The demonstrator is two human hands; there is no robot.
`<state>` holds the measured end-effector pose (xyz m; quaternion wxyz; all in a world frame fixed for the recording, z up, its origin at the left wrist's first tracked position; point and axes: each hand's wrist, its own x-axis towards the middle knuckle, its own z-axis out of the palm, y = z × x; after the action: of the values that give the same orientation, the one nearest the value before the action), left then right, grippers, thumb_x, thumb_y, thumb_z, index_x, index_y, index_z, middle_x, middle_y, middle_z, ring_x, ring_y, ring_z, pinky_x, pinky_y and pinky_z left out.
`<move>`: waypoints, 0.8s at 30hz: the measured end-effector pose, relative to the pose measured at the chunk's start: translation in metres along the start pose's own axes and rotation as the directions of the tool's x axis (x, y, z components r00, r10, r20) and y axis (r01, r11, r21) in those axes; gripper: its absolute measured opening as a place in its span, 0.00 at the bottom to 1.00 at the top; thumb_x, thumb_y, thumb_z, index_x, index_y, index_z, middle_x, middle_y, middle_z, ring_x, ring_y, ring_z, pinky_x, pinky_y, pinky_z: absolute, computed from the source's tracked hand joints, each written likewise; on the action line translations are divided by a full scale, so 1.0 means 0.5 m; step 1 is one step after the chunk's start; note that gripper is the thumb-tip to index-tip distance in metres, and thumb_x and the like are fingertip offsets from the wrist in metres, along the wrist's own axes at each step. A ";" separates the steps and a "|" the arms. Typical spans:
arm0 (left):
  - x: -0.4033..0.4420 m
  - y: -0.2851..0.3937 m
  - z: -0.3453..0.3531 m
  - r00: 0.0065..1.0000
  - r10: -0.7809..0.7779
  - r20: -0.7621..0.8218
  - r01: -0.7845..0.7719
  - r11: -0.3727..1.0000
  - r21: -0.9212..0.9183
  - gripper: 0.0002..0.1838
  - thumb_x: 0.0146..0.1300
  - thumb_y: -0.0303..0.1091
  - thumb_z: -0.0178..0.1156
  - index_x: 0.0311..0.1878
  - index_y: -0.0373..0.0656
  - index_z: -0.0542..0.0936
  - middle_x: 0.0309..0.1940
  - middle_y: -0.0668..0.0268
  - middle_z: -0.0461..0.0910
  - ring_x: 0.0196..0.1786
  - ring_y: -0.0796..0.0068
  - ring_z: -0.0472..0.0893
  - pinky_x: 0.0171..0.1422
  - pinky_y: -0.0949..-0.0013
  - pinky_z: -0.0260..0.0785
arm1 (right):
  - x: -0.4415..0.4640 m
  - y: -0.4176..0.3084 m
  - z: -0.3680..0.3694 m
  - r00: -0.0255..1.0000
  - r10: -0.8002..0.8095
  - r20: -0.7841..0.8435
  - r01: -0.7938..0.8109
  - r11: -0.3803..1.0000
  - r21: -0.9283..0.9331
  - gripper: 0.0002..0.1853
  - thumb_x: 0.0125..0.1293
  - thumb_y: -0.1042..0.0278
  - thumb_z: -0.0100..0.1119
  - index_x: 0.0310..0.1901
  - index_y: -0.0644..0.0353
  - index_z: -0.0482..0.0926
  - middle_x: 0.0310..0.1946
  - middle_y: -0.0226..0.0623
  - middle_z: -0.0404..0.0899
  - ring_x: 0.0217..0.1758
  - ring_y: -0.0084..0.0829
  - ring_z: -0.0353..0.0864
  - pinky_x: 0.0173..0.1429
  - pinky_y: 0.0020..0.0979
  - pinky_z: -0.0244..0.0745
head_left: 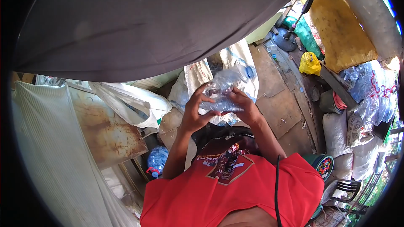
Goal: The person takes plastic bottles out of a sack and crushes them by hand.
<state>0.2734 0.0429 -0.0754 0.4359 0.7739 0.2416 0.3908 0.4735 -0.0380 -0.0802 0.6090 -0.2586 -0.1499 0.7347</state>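
Observation:
Between both hands is a clear plastic bottle (225, 82), held up in front of my chest with its blue cap end tilted to the upper right. My left hand (200, 107) grips its left side, fingers curled round the lower part. On the other side my right hand (244, 106) closes on the bottle near its bottom. The plastic looks crumpled, and glare hides some of its outline. Just beyond the bottle lies a white woven sack (237, 54), its mouth seemingly toward me.
A large blue-tinted water bottle (157, 159) with a red handle lies at lower left. Rusty sheet metal (103, 126) stands left. At right are a yellow bag (310, 63), a tub of coloured caps (324, 167), stuffed sacks (335, 132) and a dark chair (343, 189). Dark cloth (147, 21) hangs overhead.

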 end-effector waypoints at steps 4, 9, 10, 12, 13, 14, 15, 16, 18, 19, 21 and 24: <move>0.005 -0.001 0.010 0.978 -0.163 -0.128 0.115 0.941 -0.318 0.27 0.49 0.43 0.78 0.41 0.33 0.77 0.64 0.46 0.71 0.63 0.62 0.75 0.65 0.64 0.65 | -0.010 0.007 0.000 0.983 -0.142 0.116 0.164 0.966 -0.200 0.49 0.52 0.44 0.74 0.67 0.67 0.61 0.62 0.45 0.68 0.64 0.38 0.72 0.66 0.44 0.71; 0.023 0.034 0.032 0.978 -0.126 -0.164 0.059 0.931 -0.361 0.24 0.52 0.37 0.77 0.43 0.34 0.75 0.60 0.50 0.73 0.60 0.64 0.75 0.64 0.65 0.66 | 0.002 0.034 -0.038 0.943 -0.327 0.056 0.319 0.850 -0.419 0.52 0.53 0.44 0.74 0.69 0.69 0.57 0.60 0.44 0.70 0.62 0.35 0.73 0.67 0.40 0.70; 0.028 0.039 0.034 0.979 -0.102 -0.179 0.037 0.941 -0.336 0.23 0.53 0.35 0.76 0.44 0.34 0.74 0.60 0.51 0.74 0.60 0.64 0.75 0.64 0.64 0.66 | 0.002 0.030 -0.015 0.932 -0.356 0.066 0.355 0.862 -0.361 0.48 0.55 0.46 0.73 0.67 0.68 0.59 0.58 0.43 0.71 0.60 0.34 0.74 0.66 0.40 0.71; 0.037 0.055 0.043 0.970 -0.116 -0.215 0.014 0.905 -0.425 0.23 0.54 0.31 0.74 0.48 0.36 0.73 0.58 0.52 0.74 0.60 0.65 0.75 0.63 0.65 0.67 | -0.002 0.017 0.042 0.908 -0.411 0.080 0.418 0.877 -0.239 0.39 0.60 0.50 0.70 0.63 0.68 0.63 0.55 0.42 0.74 0.57 0.33 0.76 0.64 0.39 0.73; 0.044 0.064 0.053 0.961 -0.155 -0.231 0.008 0.846 -0.534 0.23 0.55 0.29 0.73 0.50 0.37 0.72 0.57 0.53 0.75 0.59 0.66 0.75 0.62 0.65 0.68 | -0.002 0.015 0.052 0.903 -0.424 0.068 0.427 0.874 -0.232 0.35 0.62 0.52 0.68 0.60 0.67 0.65 0.52 0.40 0.74 0.56 0.32 0.76 0.64 0.39 0.73; 0.049 0.069 0.059 0.950 -0.196 -0.242 -0.002 0.773 -0.634 0.24 0.56 0.27 0.73 0.52 0.38 0.71 0.56 0.55 0.75 0.59 0.67 0.75 0.61 0.66 0.68 | -0.001 0.014 0.058 0.898 -0.436 0.056 0.436 0.871 -0.226 0.30 0.64 0.53 0.67 0.57 0.66 0.66 0.50 0.39 0.75 0.55 0.31 0.77 0.64 0.39 0.73; 0.051 0.067 0.059 0.950 -0.208 -0.234 0.011 0.768 -0.640 0.25 0.56 0.27 0.72 0.54 0.38 0.70 0.56 0.55 0.75 0.58 0.68 0.75 0.61 0.66 0.68 | 0.000 0.014 0.062 0.894 -0.447 0.045 0.445 0.868 -0.220 0.26 0.66 0.55 0.65 0.54 0.65 0.67 0.48 0.38 0.76 0.54 0.31 0.78 0.63 0.39 0.73; 0.053 0.065 0.058 0.949 -0.219 -0.225 0.023 0.764 -0.645 0.27 0.57 0.26 0.72 0.57 0.38 0.69 0.55 0.56 0.75 0.57 0.69 0.75 0.60 0.67 0.69 | 0.003 0.021 0.057 0.890 -0.456 0.017 0.446 0.861 -0.245 0.24 0.66 0.56 0.65 0.53 0.65 0.67 0.46 0.38 0.76 0.53 0.31 0.78 0.62 0.39 0.74; 0.052 0.057 0.055 0.948 -0.243 -0.208 0.067 0.785 -0.616 0.30 0.57 0.26 0.71 0.61 0.38 0.68 0.54 0.57 0.76 0.56 0.70 0.76 0.59 0.68 0.69 | 0.010 0.038 0.040 0.880 -0.473 -0.037 0.442 0.847 -0.297 0.21 0.67 0.57 0.64 0.50 0.64 0.68 0.43 0.37 0.76 0.50 0.30 0.79 0.60 0.39 0.77; 0.048 0.046 0.053 0.946 -0.256 -0.197 0.099 0.809 -0.579 0.31 0.58 0.26 0.71 0.62 0.38 0.67 0.54 0.58 0.76 0.55 0.70 0.76 0.59 0.68 0.69 | 0.012 0.038 0.042 0.883 -0.466 -0.060 0.426 0.847 -0.320 0.20 0.67 0.58 0.63 0.49 0.64 0.68 0.42 0.37 0.76 0.49 0.30 0.79 0.59 0.39 0.77; 0.044 0.033 0.050 0.935 -0.312 -0.171 0.177 0.823 -0.539 0.33 0.58 0.27 0.71 0.65 0.37 0.66 0.53 0.58 0.76 0.55 0.71 0.76 0.59 0.68 0.70 | 0.014 0.038 0.047 0.885 -0.453 -0.107 0.389 0.846 -0.365 0.18 0.68 0.59 0.63 0.46 0.64 0.68 0.41 0.36 0.76 0.47 0.29 0.80 0.56 0.38 0.79; 0.040 0.023 0.042 0.902 -0.418 -0.109 0.295 0.780 -0.552 0.36 0.59 0.27 0.70 0.68 0.35 0.64 0.54 0.58 0.77 0.55 0.71 0.76 0.59 0.68 0.70 | 0.018 0.032 0.048 0.918 -0.360 -0.167 0.278 0.884 -0.375 0.19 0.67 0.60 0.64 0.47 0.66 0.70 0.42 0.38 0.76 0.46 0.30 0.80 0.53 0.36 0.81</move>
<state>0.3025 0.0411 -0.0644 0.6652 0.5163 0.3170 0.4365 0.4456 -0.0305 -0.0710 0.6807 -0.4166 -0.2444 0.5508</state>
